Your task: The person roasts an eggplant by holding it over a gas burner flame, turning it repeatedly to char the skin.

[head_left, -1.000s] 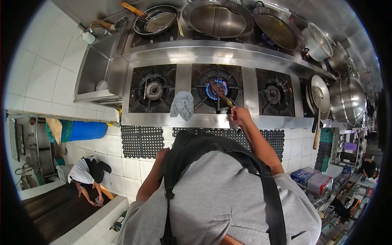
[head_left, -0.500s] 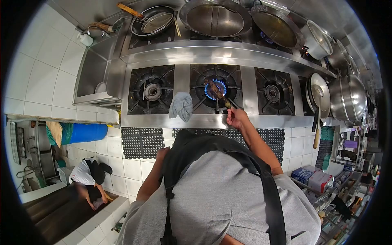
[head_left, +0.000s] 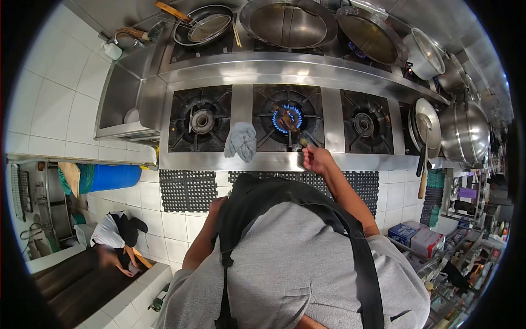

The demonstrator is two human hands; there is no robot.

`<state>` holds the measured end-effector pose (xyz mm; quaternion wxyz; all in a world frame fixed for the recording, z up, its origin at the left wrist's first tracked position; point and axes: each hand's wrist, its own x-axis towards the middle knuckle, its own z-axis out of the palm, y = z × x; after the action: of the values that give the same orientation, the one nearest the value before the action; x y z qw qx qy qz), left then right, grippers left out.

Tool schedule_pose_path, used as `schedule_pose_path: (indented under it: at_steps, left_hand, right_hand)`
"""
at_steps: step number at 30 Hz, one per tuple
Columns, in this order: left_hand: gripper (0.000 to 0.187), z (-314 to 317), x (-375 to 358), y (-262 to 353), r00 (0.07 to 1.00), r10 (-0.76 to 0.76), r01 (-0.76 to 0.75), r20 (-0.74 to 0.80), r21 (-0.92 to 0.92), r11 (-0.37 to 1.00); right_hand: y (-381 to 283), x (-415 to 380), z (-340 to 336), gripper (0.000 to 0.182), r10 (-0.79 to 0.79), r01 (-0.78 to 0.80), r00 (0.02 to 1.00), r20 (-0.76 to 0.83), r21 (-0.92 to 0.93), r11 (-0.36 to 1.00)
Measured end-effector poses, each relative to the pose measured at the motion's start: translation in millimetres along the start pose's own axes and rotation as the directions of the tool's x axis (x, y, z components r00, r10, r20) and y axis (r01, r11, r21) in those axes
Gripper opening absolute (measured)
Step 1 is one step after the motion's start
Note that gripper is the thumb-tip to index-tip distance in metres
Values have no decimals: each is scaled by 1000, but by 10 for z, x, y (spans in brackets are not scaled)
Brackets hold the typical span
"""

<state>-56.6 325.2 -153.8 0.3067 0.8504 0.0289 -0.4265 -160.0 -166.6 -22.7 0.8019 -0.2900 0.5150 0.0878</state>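
My right hand (head_left: 316, 159) is closed around the greenish stem end of a charred vegetable (head_left: 288, 118), which looks like a long eggplant. Its dark, blackened body lies over the blue flames of the lit middle front burner (head_left: 296, 111). My left hand (head_left: 218, 205) hangs low beside my dark apron (head_left: 249, 197), its fingers hidden. A crumpled grey-blue cloth (head_left: 241, 142) lies at the stove's front edge, left of the lit burner.
Unlit burners flank the flame: left burner (head_left: 203, 122) and right burner (head_left: 362, 125). Behind stand a frying pan (head_left: 204, 26), a large wok (head_left: 289, 24) and an oil-filled pan (head_left: 372, 41). Pan handles (head_left: 423, 181) jut out at right. Another person (head_left: 112, 233) bends down at lower left.
The vegetable's angle over the flame has changed; it looks shorter and its far end sits lower. My right hand stays nearly in place. The view shifts slightly.
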Motion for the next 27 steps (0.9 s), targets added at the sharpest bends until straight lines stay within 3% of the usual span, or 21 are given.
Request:
schedule_pose_path:
  at_steps: [5, 6, 8, 11, 14, 17, 20, 24, 27]
  left_hand:
    - [46, 49, 171, -197, 991, 136, -136, 8, 100, 986]
    - [46, 40, 138, -161, 988, 155, -155, 7, 102, 983]
    - [47, 14, 66, -92, 992, 124, -124, 0, 73, 990]
    - [49, 23, 141, -182, 992, 128, -128, 3, 76, 989]
    - [51, 21, 139, -187, 993, 114, -114, 0, 95, 989]
    - [52, 62, 221, -336, 992, 129, -129, 3, 37, 991]
    - [51, 35, 114, -247, 993, 115, -115, -6, 13, 993]
    - [50, 51, 138, -303, 982, 188, -184, -12, 149, 972]
    - [49, 98, 132, -341, 996, 73, -69, -51, 74, 995]
  right_hand:
    - [57, 123, -90, 30, -176, 152, 984, -37, -356, 922]
    - [74, 104, -79, 30, -393, 267, 916, -76, -617, 740]
    - [126, 73, -41, 30, -746, 261, 664, 54, -951, 164]
    - [38, -343, 202, 26, -743, 222, 666, 67, -969, 112]
    - [56, -222, 147, 24, -778, 229, 612, 139, -974, 5]
    - [28, 76, 57, 25, -795, 378, 606, 28, -889, 257]
    - [-80, 150, 30, 20, -614, 480, 787, -66, -560, 675]
    - [-131, -66, 84, 17, -481, 413, 873, -86, -396, 820]
    - [-101, -101, 99, 17, -402, 351, 908, -118, -311, 883]
